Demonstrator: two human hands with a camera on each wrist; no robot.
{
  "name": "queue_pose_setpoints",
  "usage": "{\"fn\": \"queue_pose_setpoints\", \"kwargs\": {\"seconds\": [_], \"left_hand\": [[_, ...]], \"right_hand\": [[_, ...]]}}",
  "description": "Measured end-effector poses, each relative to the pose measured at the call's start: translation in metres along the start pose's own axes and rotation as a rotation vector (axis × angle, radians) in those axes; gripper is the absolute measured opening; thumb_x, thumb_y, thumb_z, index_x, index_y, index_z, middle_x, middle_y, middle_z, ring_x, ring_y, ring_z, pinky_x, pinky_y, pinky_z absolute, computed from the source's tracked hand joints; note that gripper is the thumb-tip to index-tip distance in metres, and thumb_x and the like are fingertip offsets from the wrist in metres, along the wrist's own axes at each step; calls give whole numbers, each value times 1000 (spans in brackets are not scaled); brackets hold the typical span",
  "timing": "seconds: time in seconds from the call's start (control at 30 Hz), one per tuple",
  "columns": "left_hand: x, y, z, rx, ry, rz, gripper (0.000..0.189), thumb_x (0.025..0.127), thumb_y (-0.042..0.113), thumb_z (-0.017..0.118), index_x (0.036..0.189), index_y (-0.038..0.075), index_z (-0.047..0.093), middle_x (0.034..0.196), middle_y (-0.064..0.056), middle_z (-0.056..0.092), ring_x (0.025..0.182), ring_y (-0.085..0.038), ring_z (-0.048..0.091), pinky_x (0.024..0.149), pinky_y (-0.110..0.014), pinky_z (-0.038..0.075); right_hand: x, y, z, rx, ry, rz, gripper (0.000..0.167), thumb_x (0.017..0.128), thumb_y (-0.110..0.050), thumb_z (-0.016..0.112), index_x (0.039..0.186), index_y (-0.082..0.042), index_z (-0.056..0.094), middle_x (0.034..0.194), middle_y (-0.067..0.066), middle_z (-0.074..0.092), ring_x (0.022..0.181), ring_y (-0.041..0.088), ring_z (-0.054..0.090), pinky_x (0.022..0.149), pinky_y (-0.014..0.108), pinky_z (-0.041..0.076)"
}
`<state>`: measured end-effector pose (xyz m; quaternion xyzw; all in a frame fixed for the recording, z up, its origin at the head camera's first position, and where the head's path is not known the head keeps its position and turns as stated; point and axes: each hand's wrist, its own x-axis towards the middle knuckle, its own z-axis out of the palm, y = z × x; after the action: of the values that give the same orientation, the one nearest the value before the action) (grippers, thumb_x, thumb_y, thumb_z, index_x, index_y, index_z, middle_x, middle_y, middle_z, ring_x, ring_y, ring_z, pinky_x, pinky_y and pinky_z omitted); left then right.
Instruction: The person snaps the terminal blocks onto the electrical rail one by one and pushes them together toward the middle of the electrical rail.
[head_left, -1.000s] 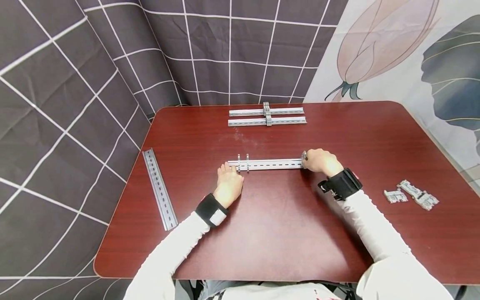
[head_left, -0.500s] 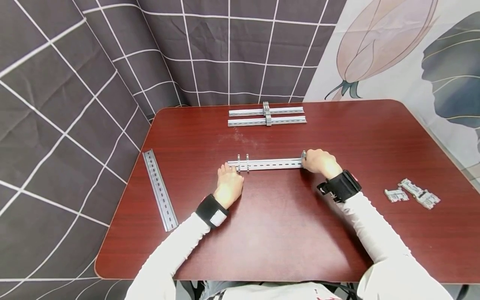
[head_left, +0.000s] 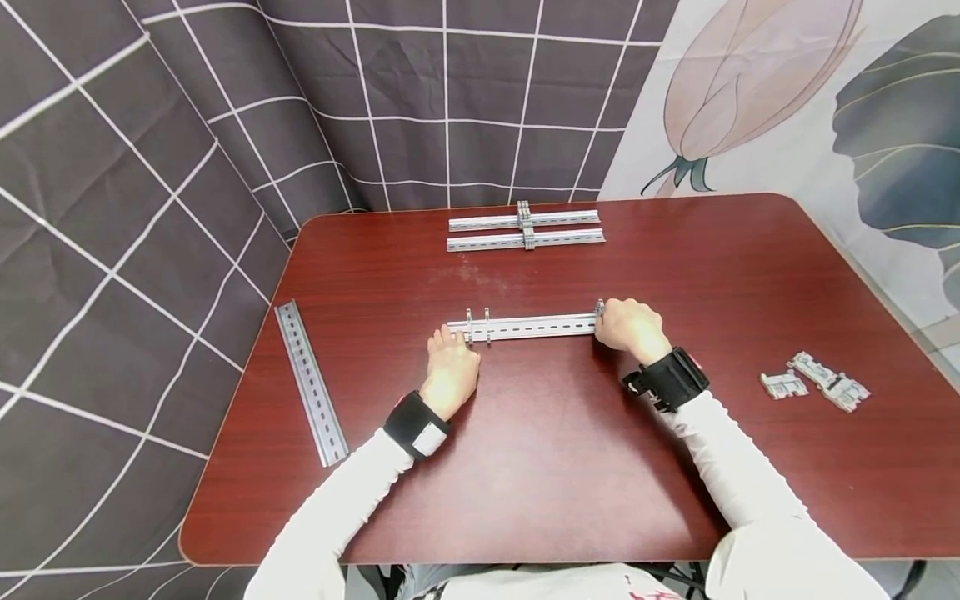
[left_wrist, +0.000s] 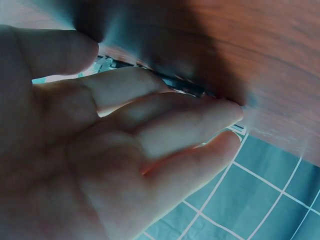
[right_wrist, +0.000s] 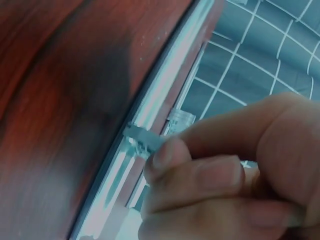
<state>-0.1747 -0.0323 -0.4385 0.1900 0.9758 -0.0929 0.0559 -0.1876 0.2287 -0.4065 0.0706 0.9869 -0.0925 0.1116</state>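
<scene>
The slotted rail [head_left: 540, 327] lay crosswise on a reddish-brown, wood-grained table [head_left: 585, 467]. Beyond it, near the table's far edge, lay a pair of rails [head_left: 480, 244] with a clip stack [head_left: 526, 227] across their middles. A wider perforated strip [head_left: 311, 383] lay well to its left, and some pale moulded parts [head_left: 828, 381] to its right, on the near side. A grey cloth with white grid lines [head_left: 405, 83] hung behind it and to its left; a flower-printed cloth [head_left: 720, 108] hung beyond it to the right.

The left hand [head_left: 453, 371], fingers extended, touched the rail's left end beside two thin clips [head_left: 487, 325]; how hard it pressed could not be told. The right hand [head_left: 630, 325] pinched a small grey clip [right_wrist: 142, 136] at the rail's right end, its fingertips hiding part of that clip. The left wrist view was dark, the rail mostly behind the fingers.

Compared with half a second earlier, the head view had shifted slightly, while both hands kept their places on the rail.
</scene>
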Motion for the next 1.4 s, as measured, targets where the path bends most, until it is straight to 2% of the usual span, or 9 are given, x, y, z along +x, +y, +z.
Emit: {"fn": "queue_pose_setpoints", "kwargs": {"seconds": [0.1,0.27,0.43,0.6,0.73,0.9,1.07,1.23,1.4], "left_hand": [[0,-2,-1,-4,25,-2,43,100,29,47,127,-1,61,140,-25,51,128,-40,51,106,-47,42],[-1,-5,2,2,55,44,36,98,23,49,117,0,68,134,-24,56,123,-39,55,101,-47,46],[1,-7,2,-37,96,58,34,97,24,50,109,0,71,126,-23,59,117,-39,57,96,-47,47],[1,-8,-1,-92,72,77,35,98,29,51,106,2,72,117,-20,61,107,-37,57,89,-46,49],[-1,-11,-3,-115,51,105,35,97,29,52,105,2,72,112,-19,62,102,-36,57,85,-46,51],[-4,-15,-6,-113,78,131,34,95,29,56,98,-1,72,100,-17,63,91,-32,58,77,-43,53],[-4,-17,-7,-103,92,137,35,95,29,55,99,-2,71,100,-18,63,91,-33,58,76,-43,54],[-5,-15,-7,-107,96,123,36,95,29,56,99,-3,71,99,-18,62,90,-32,57,76,-42,53],[-8,-12,-6,-115,115,108,36,94,29,57,100,-4,70,99,-19,61,90,-33,57,75,-43,51]], "right_hand": [[0,-4,0,2,7,23,48,98,-27,29,106,5,65,112,35,61,99,52,61,69,61,50],[-4,-5,3,19,20,50,47,97,-25,31,105,6,65,111,36,61,97,52,61,66,58,50],[-7,-6,7,39,112,58,38,92,-20,40,99,6,66,104,36,64,91,52,62,65,59,51],[-13,-6,15,46,236,53,28,85,-15,47,83,6,66,88,35,66,76,51,64,55,57,50],[-15,-7,19,39,268,53,24,82,-12,50,79,6,66,84,33,66,74,50,64,52,56,49],[-15,-10,19,40,229,61,24,83,-14,52,81,4,67,87,32,67,77,49,65,53,56,50],[-11,-11,15,36,177,77,34,90,-20,45,89,5,69,96,32,67,84,49,65,60,57,51],[-8,-8,8,42,74,85,42,94,-24,38,105,4,67,109,33,64,96,49,63,70,59,52],[-5,-1,3,61,-5,85,49,98,-28,30,109,3,66,117,34,61,103,51,61,75,62,50]]}}
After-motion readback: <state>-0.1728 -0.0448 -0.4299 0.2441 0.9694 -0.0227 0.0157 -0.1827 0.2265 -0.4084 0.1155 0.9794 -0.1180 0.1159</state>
